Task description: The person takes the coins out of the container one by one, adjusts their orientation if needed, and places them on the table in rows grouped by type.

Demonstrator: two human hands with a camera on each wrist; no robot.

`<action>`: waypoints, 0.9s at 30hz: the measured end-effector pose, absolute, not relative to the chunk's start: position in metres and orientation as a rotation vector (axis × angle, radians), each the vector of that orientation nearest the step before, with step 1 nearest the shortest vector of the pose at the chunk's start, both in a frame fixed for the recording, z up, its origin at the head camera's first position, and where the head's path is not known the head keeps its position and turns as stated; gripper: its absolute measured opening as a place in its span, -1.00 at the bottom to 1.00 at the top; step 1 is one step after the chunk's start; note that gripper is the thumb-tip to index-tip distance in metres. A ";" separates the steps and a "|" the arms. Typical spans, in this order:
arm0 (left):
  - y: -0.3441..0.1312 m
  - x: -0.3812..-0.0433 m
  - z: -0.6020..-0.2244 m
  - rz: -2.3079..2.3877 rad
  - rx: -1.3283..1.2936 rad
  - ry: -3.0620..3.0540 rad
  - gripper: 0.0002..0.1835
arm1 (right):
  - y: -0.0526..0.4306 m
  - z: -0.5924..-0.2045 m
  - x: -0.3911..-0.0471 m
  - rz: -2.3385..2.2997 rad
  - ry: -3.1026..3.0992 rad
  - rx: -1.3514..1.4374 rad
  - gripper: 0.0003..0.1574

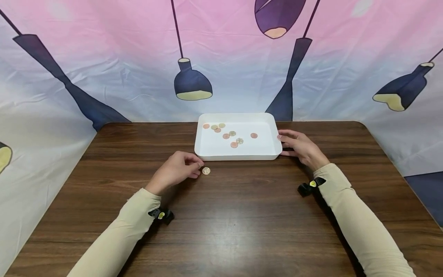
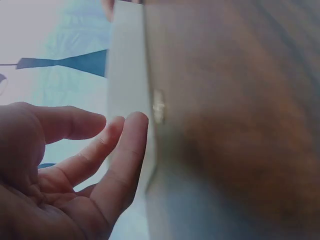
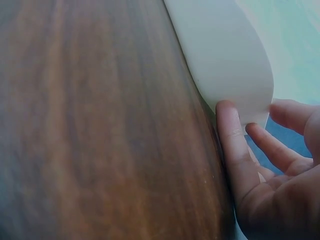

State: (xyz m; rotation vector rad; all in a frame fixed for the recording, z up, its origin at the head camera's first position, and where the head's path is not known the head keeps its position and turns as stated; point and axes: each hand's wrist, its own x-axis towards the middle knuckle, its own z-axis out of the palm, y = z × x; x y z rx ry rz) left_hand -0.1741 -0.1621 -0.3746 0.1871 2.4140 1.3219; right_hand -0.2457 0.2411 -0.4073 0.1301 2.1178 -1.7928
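Note:
A white tray (image 1: 238, 157) lies at the far side of the wooden table, with several copper- and gold-coloured coins (image 1: 254, 135) scattered on its floor. One gold coin (image 1: 206, 171) rests on the table just in front of the tray's near left corner. Right beside it is my left hand (image 1: 178, 169), thumb and fingers loosely bent. In the left wrist view a gap shows between thumb and fingers, with nothing held, and the coin appears beyond the fingertips (image 2: 136, 120). My right hand (image 1: 302, 148) touches the tray's right side with extended fingers, its thumb at the rim.
A printed cloth (image 1: 145, 84) with lamp shapes hangs right behind the table's far edge. Each wrist wears a small black camera on a strap. The wooden tabletop (image 1: 235, 215) stretches between the forearms.

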 end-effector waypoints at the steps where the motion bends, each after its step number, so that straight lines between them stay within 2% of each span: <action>1: -0.162 -0.174 -0.372 1.329 0.193 2.408 -0.74 | 0.241 -0.407 -0.245 -1.795 2.118 0.130 -0.21; 7: -0.150 -0.181 -0.364 1.480 0.264 2.377 -0.72 | 0.243 -0.411 -0.244 -1.804 2.110 0.137 -0.22; 12: -0.132 -0.201 -0.361 1.637 0.320 2.360 -0.66 | 0.242 -0.411 -0.244 -1.805 2.124 0.130 -0.23; 20: -0.099 -0.241 -0.367 1.577 0.226 2.410 -0.64 | 0.242 -0.407 -0.246 -1.810 2.134 0.149 -0.26; 27: -0.082 -0.255 -0.378 1.463 0.092 2.414 -0.54 | 0.239 -0.406 -0.243 -1.820 2.119 0.132 -0.22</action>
